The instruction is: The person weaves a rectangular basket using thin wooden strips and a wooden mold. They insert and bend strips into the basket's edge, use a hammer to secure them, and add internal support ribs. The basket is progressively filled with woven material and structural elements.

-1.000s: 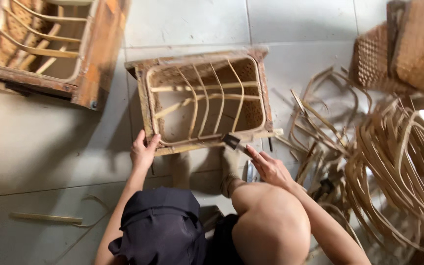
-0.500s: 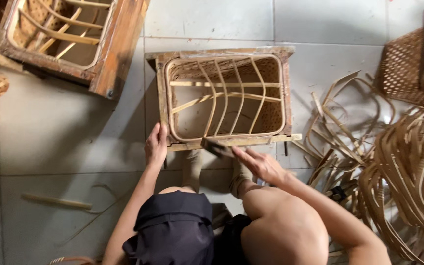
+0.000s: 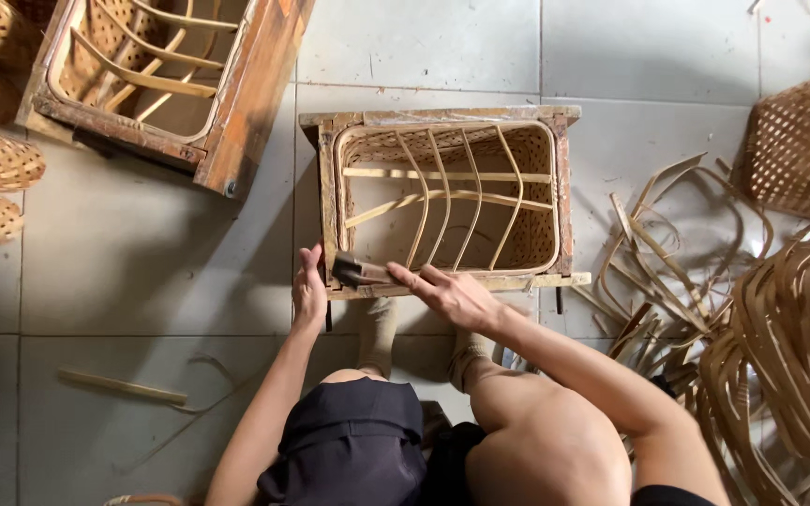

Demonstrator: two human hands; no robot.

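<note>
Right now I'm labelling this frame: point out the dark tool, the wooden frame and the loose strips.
dark tool (image 3: 360, 272), head view, its blade.
wooden frame (image 3: 442, 117), head view, far rail.
loose strips (image 3: 799, 347), head view, pile's middle.
</note>
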